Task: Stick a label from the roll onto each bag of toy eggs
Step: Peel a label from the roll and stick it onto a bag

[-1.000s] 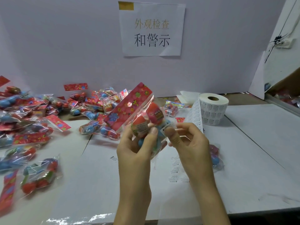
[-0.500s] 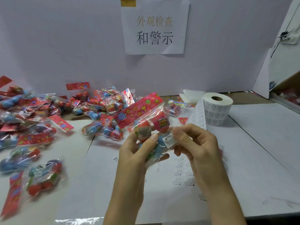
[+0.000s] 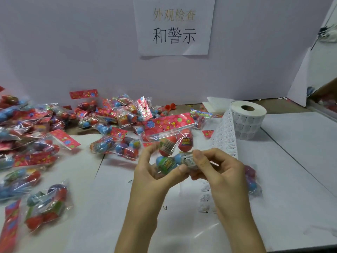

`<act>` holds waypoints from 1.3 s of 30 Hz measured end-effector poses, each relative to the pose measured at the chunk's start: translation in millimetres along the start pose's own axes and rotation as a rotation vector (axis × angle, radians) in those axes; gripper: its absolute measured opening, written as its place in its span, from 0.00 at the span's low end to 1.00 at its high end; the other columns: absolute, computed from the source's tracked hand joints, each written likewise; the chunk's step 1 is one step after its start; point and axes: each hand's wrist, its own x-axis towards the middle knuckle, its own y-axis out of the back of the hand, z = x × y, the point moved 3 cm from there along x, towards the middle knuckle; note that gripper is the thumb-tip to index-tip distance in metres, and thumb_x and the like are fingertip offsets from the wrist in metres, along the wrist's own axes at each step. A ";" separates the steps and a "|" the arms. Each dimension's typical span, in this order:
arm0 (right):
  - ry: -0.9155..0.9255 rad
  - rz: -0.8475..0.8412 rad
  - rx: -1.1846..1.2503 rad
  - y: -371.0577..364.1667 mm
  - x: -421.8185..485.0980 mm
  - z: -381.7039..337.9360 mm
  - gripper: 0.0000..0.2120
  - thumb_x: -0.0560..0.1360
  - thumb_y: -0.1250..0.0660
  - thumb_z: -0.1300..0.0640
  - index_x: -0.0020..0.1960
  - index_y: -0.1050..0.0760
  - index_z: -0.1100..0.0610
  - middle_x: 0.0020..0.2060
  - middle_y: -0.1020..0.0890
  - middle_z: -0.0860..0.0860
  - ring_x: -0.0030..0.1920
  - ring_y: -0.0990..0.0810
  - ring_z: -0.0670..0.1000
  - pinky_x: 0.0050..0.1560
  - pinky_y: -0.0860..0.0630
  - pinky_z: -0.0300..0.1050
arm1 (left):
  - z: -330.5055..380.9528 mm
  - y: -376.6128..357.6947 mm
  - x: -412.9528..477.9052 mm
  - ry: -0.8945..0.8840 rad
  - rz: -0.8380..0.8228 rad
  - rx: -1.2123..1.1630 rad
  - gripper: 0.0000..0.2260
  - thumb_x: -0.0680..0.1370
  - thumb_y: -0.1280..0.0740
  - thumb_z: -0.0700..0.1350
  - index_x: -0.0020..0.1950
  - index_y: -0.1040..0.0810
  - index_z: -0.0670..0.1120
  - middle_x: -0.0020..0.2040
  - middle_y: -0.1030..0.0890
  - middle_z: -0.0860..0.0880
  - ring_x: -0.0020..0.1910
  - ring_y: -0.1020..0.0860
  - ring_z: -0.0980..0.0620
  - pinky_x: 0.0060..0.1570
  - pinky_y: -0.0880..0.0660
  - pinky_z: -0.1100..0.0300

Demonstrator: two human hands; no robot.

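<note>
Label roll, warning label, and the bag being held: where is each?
label roll point(image 3: 248, 125), head view, on its printed side wall.
warning label point(image 3: 188, 159), head view, on its white printed face.
held bag point(image 3: 167, 124), head view, on its red flowered header card.

Two hands point(image 3: 155, 177) point(image 3: 220, 170), one held bag point(image 3: 168, 126), many loose bags point(image 3: 118, 115), one roll point(image 3: 249, 121)

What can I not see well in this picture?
Head view only.
Label on the held bag: print too small, and the right hand covers its edge.
Second bag: mostly hidden behind that hand.
Bags at the left edge: blurred, cut off by the frame.
Roll: print too small.
</note>
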 end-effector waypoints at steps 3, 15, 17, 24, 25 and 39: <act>-0.019 0.028 -0.018 6.0 -1.4 -0.2 0.09 0.75 0.28 0.47 0.43 0.15 0.51 0.37 0.13 0.51 0.35 0.14 0.52 0.36 0.19 0.41 | -2.4 -5.1 3.9 0.025 -0.041 -0.011 0.34 0.64 0.20 0.44 0.67 0.27 0.58 0.52 0.13 0.41 0.50 0.13 0.40 0.55 0.17 0.46; 0.010 0.094 0.022 12.3 -0.6 -2.5 0.07 0.69 0.22 0.50 0.41 0.17 0.52 0.36 0.14 0.53 0.36 0.14 0.53 0.36 0.19 0.39 | -1.1 -25.9 9.7 -0.040 -0.001 0.062 0.34 0.66 0.16 0.50 0.69 0.26 0.52 0.53 0.13 0.44 0.50 0.13 0.44 0.54 0.17 0.49; -0.006 0.078 0.042 12.9 0.7 -2.6 0.07 0.70 0.22 0.50 0.41 0.16 0.52 0.35 0.15 0.52 0.35 0.14 0.53 0.36 0.19 0.40 | -1.7 -25.6 10.9 -0.039 0.029 0.028 0.31 0.67 0.18 0.49 0.68 0.25 0.50 0.52 0.13 0.43 0.49 0.13 0.44 0.49 0.16 0.54; -0.086 0.036 0.113 8.5 6.7 3.5 0.08 0.71 0.28 0.49 0.43 0.16 0.52 0.38 0.14 0.53 0.39 0.13 0.54 0.37 0.17 0.41 | -2.3 -24.7 13.3 -0.096 0.132 0.077 0.26 0.66 0.23 0.54 0.63 0.23 0.56 0.48 0.13 0.50 0.47 0.13 0.49 0.49 0.17 0.56; -0.091 0.034 0.105 7.1 7.6 4.6 0.08 0.71 0.28 0.48 0.44 0.16 0.51 0.39 0.14 0.52 0.39 0.13 0.54 0.37 0.17 0.41 | -3.3 -25.2 13.5 -0.109 0.149 0.090 0.25 0.65 0.24 0.55 0.61 0.23 0.58 0.47 0.13 0.52 0.46 0.13 0.50 0.50 0.17 0.57; -0.149 -0.206 0.156 9.1 17.5 13.6 0.05 0.75 0.27 0.62 0.50 0.17 0.56 0.43 0.16 0.55 0.48 0.13 0.56 0.48 0.16 0.47 | 1.5 -21.3 7.1 -0.109 0.217 0.121 0.25 0.69 0.22 0.52 0.64 0.23 0.54 0.52 0.13 0.47 0.50 0.13 0.48 0.48 0.17 0.59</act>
